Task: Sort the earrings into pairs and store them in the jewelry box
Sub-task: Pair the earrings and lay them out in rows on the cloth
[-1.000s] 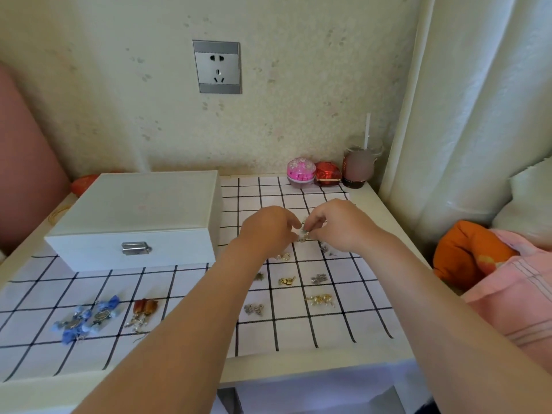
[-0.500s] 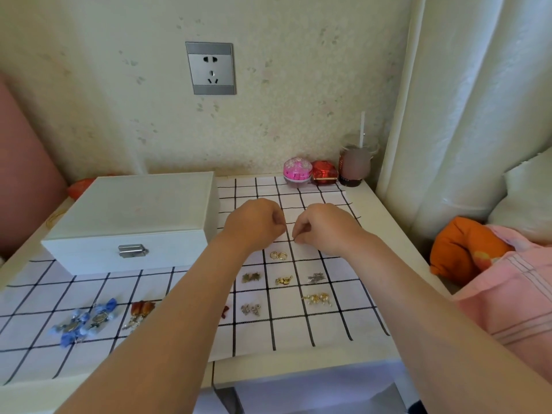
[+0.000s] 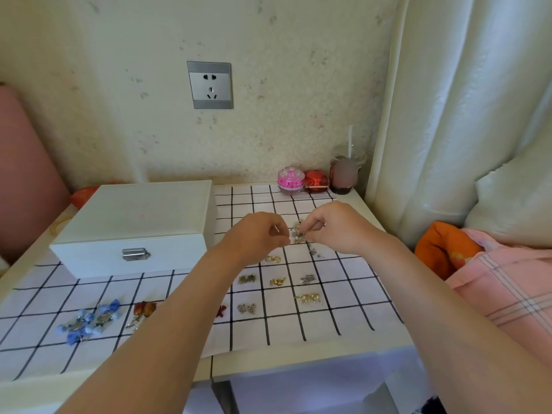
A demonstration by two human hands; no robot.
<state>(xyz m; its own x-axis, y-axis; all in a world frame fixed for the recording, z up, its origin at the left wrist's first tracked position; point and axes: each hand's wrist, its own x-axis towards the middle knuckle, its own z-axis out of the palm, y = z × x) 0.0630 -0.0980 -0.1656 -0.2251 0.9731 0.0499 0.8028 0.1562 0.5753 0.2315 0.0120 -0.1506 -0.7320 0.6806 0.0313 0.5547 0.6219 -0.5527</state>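
Silver and gold glints mark a small cluster of tangled earrings (image 3: 298, 233) between two bare hands near the middle of a table. The right hand (image 3: 334, 227) has its thumb and forefinger pressed together on the right edge of that cluster. The left hand (image 3: 260, 234) is curled just to the left of it, fingertips touching or almost touching the cluster; whether it actually pinches an earring cannot be told. Both forearms reach in from the near edge.

Under the hands lies a white cloth (image 3: 343, 309) printed with a black grid. Just beyond the right hand's near side sits a small silver piece (image 3: 317, 253). Nearer the viewer, earrings lie in separate squares: a pair of gold hoops (image 3: 273, 259), then a row of a dark greenish pair (image 3: 247, 278), a gold pair (image 3: 277, 281) and a silver pair (image 3: 307, 278). Nearer still are a small silver pair (image 3: 246, 308) and a gold-and-pearl pair (image 3: 309, 297). A red piece (image 3: 221, 311) shows beside the left forearm.

At the near left are blue fabric drop earrings (image 3: 89, 321) and amber drop earrings (image 3: 142, 312), side by side.

A white jewelry box (image 3: 134, 228) with a metal clasp sits closed on the far left of the table. Against the far wall stand a pink round container (image 3: 290, 179), a red container (image 3: 316, 181) and a cup with a straw (image 3: 343, 174).
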